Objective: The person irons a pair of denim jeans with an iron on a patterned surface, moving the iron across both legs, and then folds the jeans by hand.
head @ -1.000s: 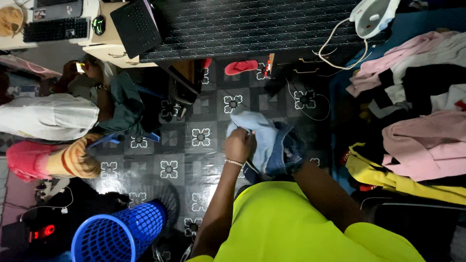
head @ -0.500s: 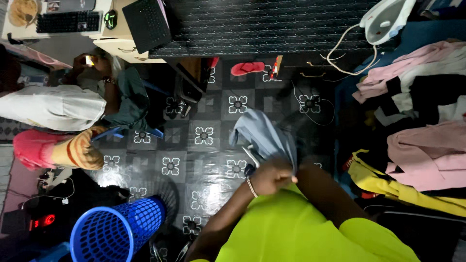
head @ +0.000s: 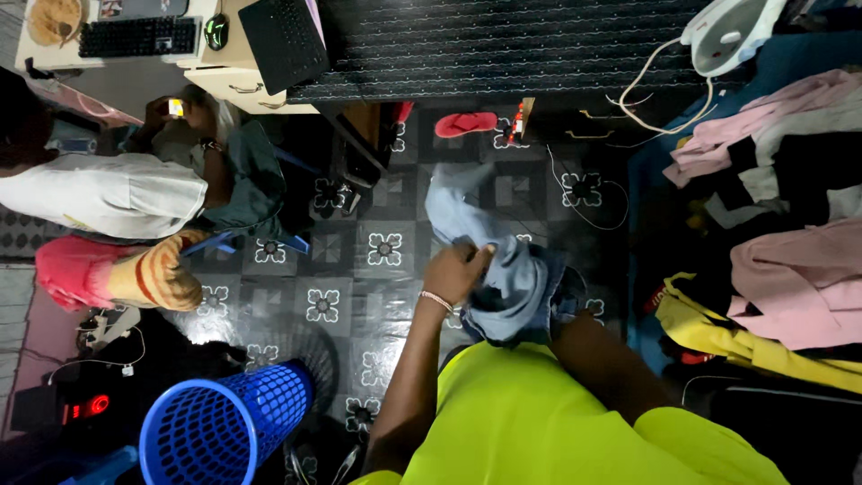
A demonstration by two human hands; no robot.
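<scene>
i see the blue denim garment (head: 503, 269) bunched in front of my chest, above the dark patterned floor (head: 359, 296). my left hand (head: 456, 269) is closed on its upper fold, fingers pinching the cloth. my right hand is buried under the denim, so i cannot tell its grip. to the right, a heap of pink, black and yellow clothes (head: 772, 233) sits close by. a white iron (head: 732, 31) rests at the far edge of the dark padded board (head: 485, 45). lower left stands a blue mesh basket (head: 220, 427), and another person (head: 135, 193) sits beyond it.
</scene>
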